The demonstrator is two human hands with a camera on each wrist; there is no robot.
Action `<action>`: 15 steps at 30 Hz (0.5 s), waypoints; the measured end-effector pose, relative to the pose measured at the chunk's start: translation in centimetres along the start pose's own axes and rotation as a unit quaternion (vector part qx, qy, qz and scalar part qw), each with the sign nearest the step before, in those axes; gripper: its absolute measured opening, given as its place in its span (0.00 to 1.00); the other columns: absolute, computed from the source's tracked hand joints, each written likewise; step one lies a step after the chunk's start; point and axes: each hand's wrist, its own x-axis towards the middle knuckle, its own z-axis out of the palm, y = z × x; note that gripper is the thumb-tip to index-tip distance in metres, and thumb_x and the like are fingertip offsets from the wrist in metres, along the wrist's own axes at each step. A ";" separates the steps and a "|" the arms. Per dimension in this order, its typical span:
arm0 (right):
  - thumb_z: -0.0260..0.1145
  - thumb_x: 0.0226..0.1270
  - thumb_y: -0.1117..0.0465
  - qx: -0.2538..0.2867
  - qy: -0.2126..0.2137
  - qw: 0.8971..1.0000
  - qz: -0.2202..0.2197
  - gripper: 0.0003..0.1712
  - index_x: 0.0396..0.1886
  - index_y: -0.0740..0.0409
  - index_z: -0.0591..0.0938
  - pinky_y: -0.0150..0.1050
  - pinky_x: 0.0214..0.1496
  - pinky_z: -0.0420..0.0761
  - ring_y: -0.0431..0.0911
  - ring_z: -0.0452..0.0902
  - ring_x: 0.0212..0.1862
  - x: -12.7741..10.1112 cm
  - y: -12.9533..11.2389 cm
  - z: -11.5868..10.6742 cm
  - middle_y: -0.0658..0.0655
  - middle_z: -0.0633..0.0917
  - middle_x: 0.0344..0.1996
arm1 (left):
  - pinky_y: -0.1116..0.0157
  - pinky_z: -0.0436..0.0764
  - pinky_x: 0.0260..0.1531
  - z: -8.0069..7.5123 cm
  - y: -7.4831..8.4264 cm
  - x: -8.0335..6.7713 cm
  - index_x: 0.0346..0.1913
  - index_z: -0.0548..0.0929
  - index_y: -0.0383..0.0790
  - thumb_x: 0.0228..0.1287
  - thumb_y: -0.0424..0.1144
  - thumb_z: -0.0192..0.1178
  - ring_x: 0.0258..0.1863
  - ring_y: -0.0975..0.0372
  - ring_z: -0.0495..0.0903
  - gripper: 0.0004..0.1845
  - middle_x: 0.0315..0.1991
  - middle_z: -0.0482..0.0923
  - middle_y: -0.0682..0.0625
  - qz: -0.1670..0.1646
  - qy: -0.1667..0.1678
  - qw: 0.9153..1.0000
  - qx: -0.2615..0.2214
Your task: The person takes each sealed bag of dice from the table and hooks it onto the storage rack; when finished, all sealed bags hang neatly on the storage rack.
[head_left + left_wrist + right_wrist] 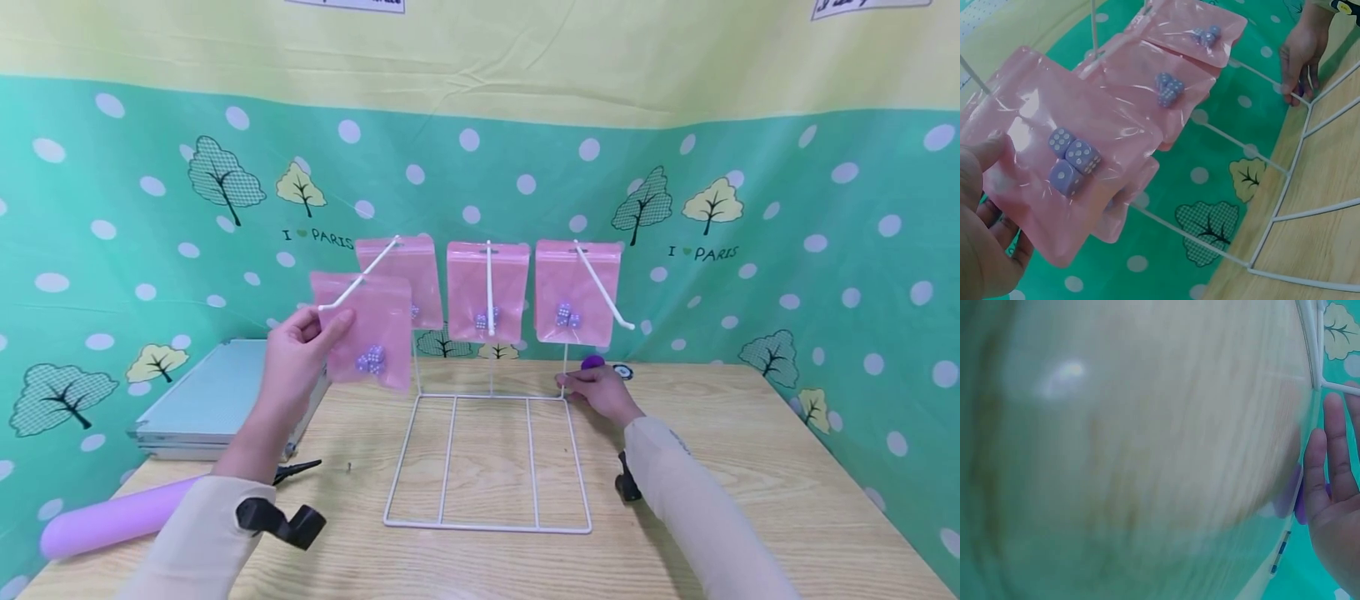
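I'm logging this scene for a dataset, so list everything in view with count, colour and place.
pink bags: four, each holding purple dice; three hang on the rack, one is held at the left hook tip
wire rack: one, white, table centre
case: one, pale grey, left
roller: one, lilac, front left
purple object: one, behind the right hand
table: one, wood
left hand: pinches the bag
right hand: steadies the rack's back corner

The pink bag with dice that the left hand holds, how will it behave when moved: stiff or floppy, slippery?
The pink bag is probably floppy: its film looks thin and creased. It may be slippery, since the surface is glossy. The three dice lie loose low inside, so it would likely hang bottom-heavy and swing. The left hand pinches it by one edge.
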 end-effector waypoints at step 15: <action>0.66 0.75 0.57 -0.003 0.002 1.000 0.006 0.19 0.54 0.68 0.84 0.41 0.50 0.86 0.51 0.86 0.45 0.0 0.0 0.1 0.64 0.88 0.49 | 0.73 0.65 0.15 2.0 -1.0 2.5 0.33 0.73 0.41 0.69 0.50 0.67 0.19 0.68 0.64 0.18 0.20 0.68 0.58 -0.012 0.051 0.998 0.024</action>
